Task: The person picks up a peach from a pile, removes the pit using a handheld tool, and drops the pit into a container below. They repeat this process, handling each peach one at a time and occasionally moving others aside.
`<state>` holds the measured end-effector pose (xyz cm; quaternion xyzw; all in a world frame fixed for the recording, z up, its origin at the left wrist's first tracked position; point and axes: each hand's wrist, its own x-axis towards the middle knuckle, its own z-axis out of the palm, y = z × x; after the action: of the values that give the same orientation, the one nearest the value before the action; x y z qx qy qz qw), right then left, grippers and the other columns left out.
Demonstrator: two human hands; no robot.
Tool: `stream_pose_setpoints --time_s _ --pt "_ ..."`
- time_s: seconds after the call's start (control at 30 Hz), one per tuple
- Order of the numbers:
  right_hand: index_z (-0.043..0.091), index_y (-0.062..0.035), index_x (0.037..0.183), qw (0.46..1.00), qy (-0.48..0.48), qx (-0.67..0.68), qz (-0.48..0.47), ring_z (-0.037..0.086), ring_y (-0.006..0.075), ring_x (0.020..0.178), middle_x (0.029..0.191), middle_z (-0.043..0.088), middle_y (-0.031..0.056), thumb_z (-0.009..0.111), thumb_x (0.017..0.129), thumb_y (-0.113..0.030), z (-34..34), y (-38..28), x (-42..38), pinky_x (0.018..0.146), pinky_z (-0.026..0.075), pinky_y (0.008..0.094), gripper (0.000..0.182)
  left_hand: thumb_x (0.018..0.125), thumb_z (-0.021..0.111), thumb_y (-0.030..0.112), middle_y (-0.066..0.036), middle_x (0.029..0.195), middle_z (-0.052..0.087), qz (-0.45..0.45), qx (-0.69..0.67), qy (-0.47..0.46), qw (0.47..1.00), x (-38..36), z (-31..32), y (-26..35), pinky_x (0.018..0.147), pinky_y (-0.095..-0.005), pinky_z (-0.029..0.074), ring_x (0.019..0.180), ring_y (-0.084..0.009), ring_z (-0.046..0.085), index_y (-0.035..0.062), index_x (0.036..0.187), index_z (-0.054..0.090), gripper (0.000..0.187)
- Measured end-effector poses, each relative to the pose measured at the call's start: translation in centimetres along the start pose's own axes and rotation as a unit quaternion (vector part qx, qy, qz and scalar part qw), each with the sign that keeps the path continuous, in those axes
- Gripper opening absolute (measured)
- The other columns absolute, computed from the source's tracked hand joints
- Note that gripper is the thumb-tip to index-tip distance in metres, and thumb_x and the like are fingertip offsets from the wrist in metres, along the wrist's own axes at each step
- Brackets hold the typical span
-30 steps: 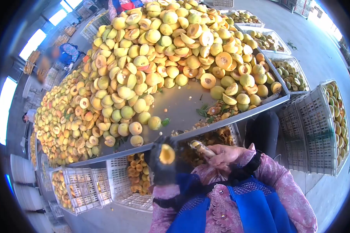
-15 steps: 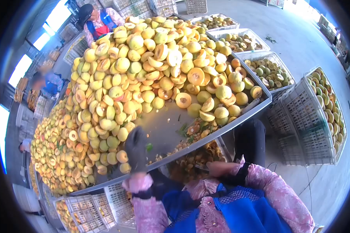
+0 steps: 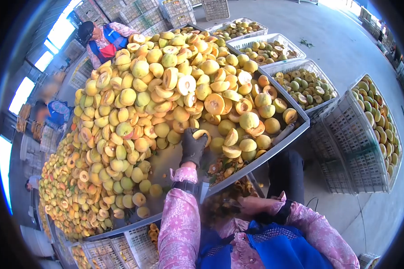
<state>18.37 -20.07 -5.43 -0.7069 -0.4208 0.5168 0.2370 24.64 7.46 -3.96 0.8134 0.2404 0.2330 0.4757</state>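
Observation:
My left hand (image 3: 193, 147), in a dark glove, reaches over the metal table (image 3: 166, 163) and has its fingers on a halved fruit (image 3: 202, 134) at the edge of the pile. A large heap of yellow-green fruit halves (image 3: 134, 98) covers much of the table. My right hand (image 3: 249, 205) is low near my body, below the table's front edge, by a container of brown scraps (image 3: 217, 208). Its fingers are blurred and I cannot make out what they hold.
Crates of fruit halves (image 3: 307, 87) line the table's right side. Stacked crates (image 3: 352, 139) stand further right. A co-worker (image 3: 105, 40) is at the far left side, and another person (image 3: 56, 112) is further left.
My left hand has moved from the table's front edge forward and right to the fruit. My right hand stays low. The view has shifted slightly.

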Motion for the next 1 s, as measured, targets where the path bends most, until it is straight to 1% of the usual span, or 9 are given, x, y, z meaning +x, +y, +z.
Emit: stream_pose_setpoints --time_s 0.07,0.13,0.23,0.33,0.37,0.4,0.47,0.93,1.0 --pt "0.044 0.0026 0.100 1.000 0.003 -0.001 -0.010 0.061 0.0405 0.071 0.075 0.060 0.0239 0.052 0.085 -0.023 -1.1 -2.5 -1.5 0.063 0.048 0.0442 0.031 0.074 0.069 0.014 -0.009 0.087 0.062 -0.041 -0.043 0.003 0.998 -1.4 -1.2 0.1 0.067 -0.0327 0.050 0.079 -0.0208 0.061 0.0015 0.102 0.053 0.034" --pt "0.045 0.0019 0.098 1.000 0.004 -0.005 -0.015 0.061 0.0394 0.070 0.074 0.060 0.0224 0.054 0.084 -0.022 -2.8 -4.2 -2.8 0.062 0.048 0.0427 0.029 0.078 0.064 0.014 -0.007 0.090 0.062 -0.258 -0.401 -0.070 0.876 -2.8 -3.0 -0.1 0.064 -0.0300 0.051 0.080 -0.0178 0.061 0.0034 0.102 0.055 0.028" --pt "0.045 0.0014 0.098 0.991 0.074 0.070 -0.088 0.059 0.0389 0.075 0.078 0.058 0.0231 0.056 0.082 -0.021 -3.6 -5.1 -3.2 0.066 0.046 0.0429 0.029 0.084 0.054 0.017 -0.012 0.100 0.059 -0.313 -0.658 -0.042 0.684 -6.5 -6.0 2.1 0.069 -0.0303 0.053 0.087 -0.0217 0.059 0.0021 0.107 0.053 0.027" --pt "0.044 0.0021 0.097 0.988 0.101 0.057 -0.105 0.058 0.0403 0.076 0.077 0.057 0.0244 0.056 0.083 -0.021 -4.8 -8.1 -3.8 0.067 0.046 0.0437 0.030 0.086 0.054 0.013 -0.013 0.093 0.062 -0.346 -0.695 -0.011 0.630 -10.7 -8.1 9.3 0.070 -0.0332 0.054 0.084 -0.0252 0.061 -0.0009 0.112 0.052 0.030" --pt "0.042 0.0028 0.099 0.985 0.106 0.055 -0.121 0.058 0.0417 0.076 0.077 0.057 0.0256 0.056 0.083 -0.020 -4.9 -9.0 -3.9 0.067 0.046 0.0449 0.031 0.089 0.049 0.017 -0.018 0.100 0.060 -0.128 -0.485 -0.077 0.862 -12.5 -7.9 6.9 0.076 -0.0391 0.053 0.091 -0.0289 0.061 -0.0030 0.117 0.048 0.034" --pt "0.042 0.0028 0.099 0.986 0.100 0.052 -0.124 0.058 0.0417 0.076 0.077 0.057 0.0256 0.056 0.083 -0.020 -4.9 -9.6 -3.8 0.067 0.046 0.0449 0.031 0.089 0.049 0.017 -0.018 0.100 0.060 -0.127 -0.485 -0.070 0.862 -13.0 -8.5 7.4 0.076 -0.0391 0.053 0.091 -0.0289 0.061 -0.0030 0.117 0.048 0.034" --pt "0.039 0.0039 0.097 0.976 0.131 0.040 -0.172 0.057 0.0437 0.076 0.077 0.056 0.0269 0.056 0.083 -0.016 -4.5 -10.6 -3.7 0.065 0.045 0.0461 0.030 0.092 0.042 0.019 -0.020 0.107 0.057 -0.291 -0.685 -0.056 0.665 -14.0 -9.7 9.4 0.080 -0.0426 0.052 0.096 -0.0299 0.059 -0.0044 0.117 0.047 0.035" --pt "0.037 0.0047 0.096 0.958 0.226 -0.057 -0.169 0.057 0.0453 0.065 0.066 0.055 0.0279 0.057 0.081 -0.014 -1.0 -12.0 -2.0 0.056 0.044 0.0499 0.031 0.094 0.036 0.034 -0.013 0.113 0.056 -0.263 -0.675 0.004 0.689 -18.6 -7.5 5.6 0.089 -0.0388 0.045 0.100 -0.0265 0.054 0.0012 0.124 0.046 0.045" --pt "0.036 0.0051 0.096 0.958 0.228 -0.073 -0.158 0.057 0.0452 0.065 0.066 0.055 0.0279 0.056 0.081 -0.013 -0.7 -11.7 -1.7 0.055 0.044 0.0504 0.031 0.094 0.037 0.034 -0.012 0.111 0.056 -0.106 -0.437 -0.012 0.893 -19.1 -7.0 4.9 0.087 -0.0373 0.046 0.095 -0.0253 0.056 0.0021 0.123 0.047 0.044"
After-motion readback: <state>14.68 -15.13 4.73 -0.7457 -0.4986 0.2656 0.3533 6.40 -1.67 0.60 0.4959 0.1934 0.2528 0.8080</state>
